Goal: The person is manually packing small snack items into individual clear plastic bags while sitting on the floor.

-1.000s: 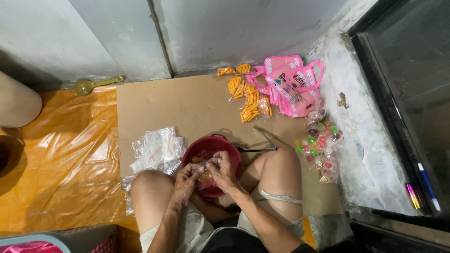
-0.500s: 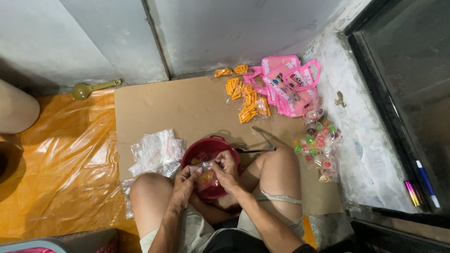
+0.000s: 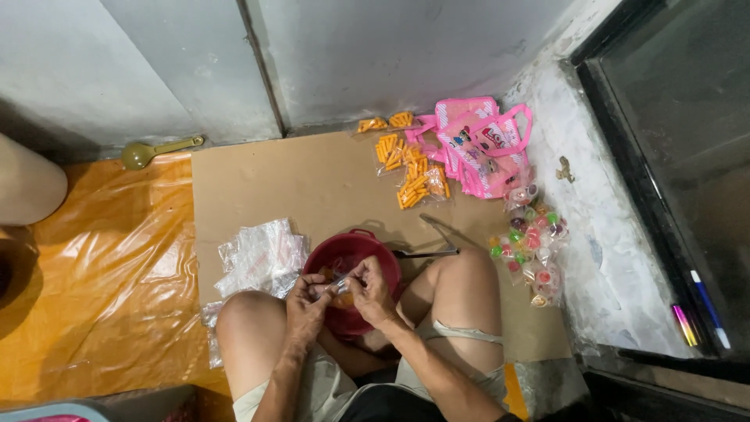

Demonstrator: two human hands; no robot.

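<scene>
Cardboard sheet [image 3: 312,180] on floor by grey wall. Left hand [image 3: 306,303] and right hand [image 3: 369,287] – fingers pinched on small clear bag [image 3: 334,286] – above red bowl [image 3: 351,252], between knees. Empty bags [image 3: 262,254] left.

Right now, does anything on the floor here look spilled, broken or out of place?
Nothing looks spilled or broken. Both hands, left and right, hold a small clear bag over the red bowl. Snack packs lie loosely by the pink bag. A green scoop lies off alone by the wall.
</scene>
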